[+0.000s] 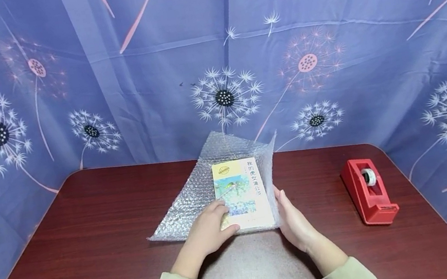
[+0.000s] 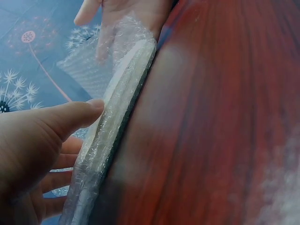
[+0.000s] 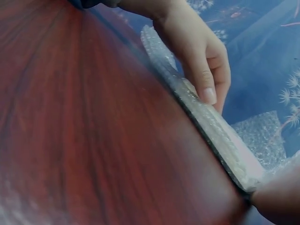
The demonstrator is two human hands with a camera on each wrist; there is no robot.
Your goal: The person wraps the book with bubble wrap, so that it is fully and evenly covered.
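Note:
A book (image 1: 240, 183) with a yellow, white and blue cover lies face up on a sheet of clear bubble wrap (image 1: 187, 202). My left hand (image 1: 206, 230) rests on the lower left of the cover, its thumb near the bottom edge and its fingers extended. At the book's right side my right hand (image 1: 296, 223) touches the raised edge of the bubble wrap with fairly straight fingers. The left wrist view has bubble wrap (image 2: 105, 136) running over the book's bottom edge. The left thumb (image 3: 206, 86) presses on the book in the right wrist view.
A red tape dispenser (image 1: 370, 194) with a white roll stands to the right on the dark red wooden table (image 1: 89, 241). Behind the table hangs a blue curtain (image 1: 144, 88) with dandelion prints.

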